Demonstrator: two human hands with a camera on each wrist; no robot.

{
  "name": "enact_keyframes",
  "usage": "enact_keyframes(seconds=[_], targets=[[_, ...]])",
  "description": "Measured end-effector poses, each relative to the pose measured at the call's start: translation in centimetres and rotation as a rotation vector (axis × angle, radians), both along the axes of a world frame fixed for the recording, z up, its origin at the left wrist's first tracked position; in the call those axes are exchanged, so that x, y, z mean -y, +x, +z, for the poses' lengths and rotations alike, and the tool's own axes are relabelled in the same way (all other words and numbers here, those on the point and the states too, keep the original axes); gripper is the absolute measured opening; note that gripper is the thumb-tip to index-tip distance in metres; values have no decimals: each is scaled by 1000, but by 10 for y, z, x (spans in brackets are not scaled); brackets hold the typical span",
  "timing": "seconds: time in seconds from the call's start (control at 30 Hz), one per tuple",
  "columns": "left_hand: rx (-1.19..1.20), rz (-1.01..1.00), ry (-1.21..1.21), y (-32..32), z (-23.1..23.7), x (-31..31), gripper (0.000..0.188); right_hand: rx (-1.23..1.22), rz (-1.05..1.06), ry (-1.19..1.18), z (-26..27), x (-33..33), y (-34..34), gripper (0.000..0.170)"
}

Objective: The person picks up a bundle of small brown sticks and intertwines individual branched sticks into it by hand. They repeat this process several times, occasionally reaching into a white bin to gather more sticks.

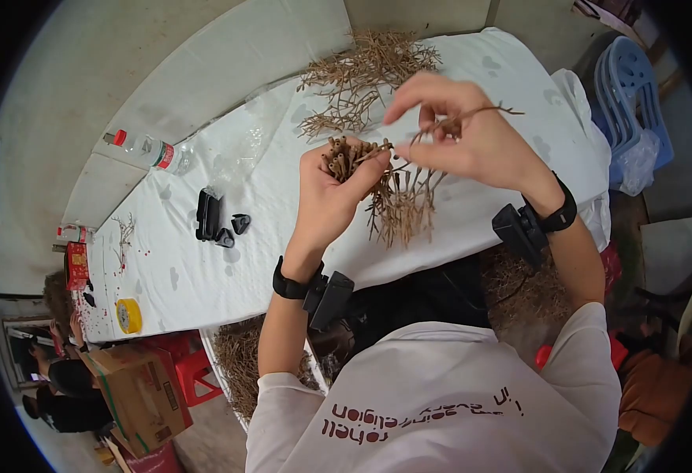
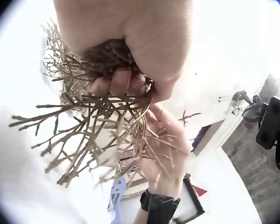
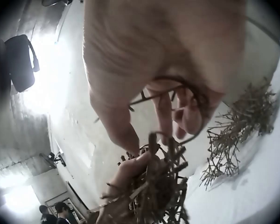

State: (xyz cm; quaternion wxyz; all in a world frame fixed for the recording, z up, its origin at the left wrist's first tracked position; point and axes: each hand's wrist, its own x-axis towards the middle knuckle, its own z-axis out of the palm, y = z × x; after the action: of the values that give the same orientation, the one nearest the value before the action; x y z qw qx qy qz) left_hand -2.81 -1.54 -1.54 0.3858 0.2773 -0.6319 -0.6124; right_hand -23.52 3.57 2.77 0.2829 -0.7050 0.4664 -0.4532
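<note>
- Gripped in the left hand (image 1: 325,199): a twig bundle (image 1: 344,160), its middle hidden from me
- Right hand (image 1: 466,135), blurred, holds a thin twig (image 1: 464,117), partly covered

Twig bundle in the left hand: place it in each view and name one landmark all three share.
Head: twig bundle near the centre, slightly above it.
Left wrist: twig bundle left of centre, fanning lower left.
Right wrist: twig bundle at bottom centre.
Shared landmark: right hand.
</note>
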Motion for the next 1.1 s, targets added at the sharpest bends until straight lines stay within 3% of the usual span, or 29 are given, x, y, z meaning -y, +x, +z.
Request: enact_keyframes(seconds=[0.1, 0.2, 0.33, 0.37, 0.47, 0.6, 0.73, 0.9, 1.0, 1.1], targets=[[8, -11, 47, 1, -5, 1, 12, -107, 38, 155, -10, -2, 0, 18], [180, -157, 69, 5, -6, 2, 11, -135, 48, 414, -17, -3, -5, 15], [313, -241, 32, 10, -8, 10, 10, -17, 138, 530, -24, -4, -10, 12], [316, -242, 36, 9, -8, 12, 10, -13, 139, 533, -23, -4, -11, 12], [253, -234, -315, 9, -10, 13, 13, -88, 137, 543, -16, -7, -13, 14], [350, -253, -27, 8, -4, 14, 15, -111, 41, 477, -15, -3, -12, 17], [315, -248, 83, 5, -2, 8, 16, -35, 34, 502, -10, -5, -7, 22], [369, -311, 130, 7, -6, 8, 18, -6, 38, 600, -15, -6, -6, 22], [486, -445, 57, 14, -7, 17, 12, -170, 80, 643, -10, -5, -5, 26], [427, -404, -43, 15, -6, 17, 13, -165, 84, 702, -4, -7, -2, 28]])
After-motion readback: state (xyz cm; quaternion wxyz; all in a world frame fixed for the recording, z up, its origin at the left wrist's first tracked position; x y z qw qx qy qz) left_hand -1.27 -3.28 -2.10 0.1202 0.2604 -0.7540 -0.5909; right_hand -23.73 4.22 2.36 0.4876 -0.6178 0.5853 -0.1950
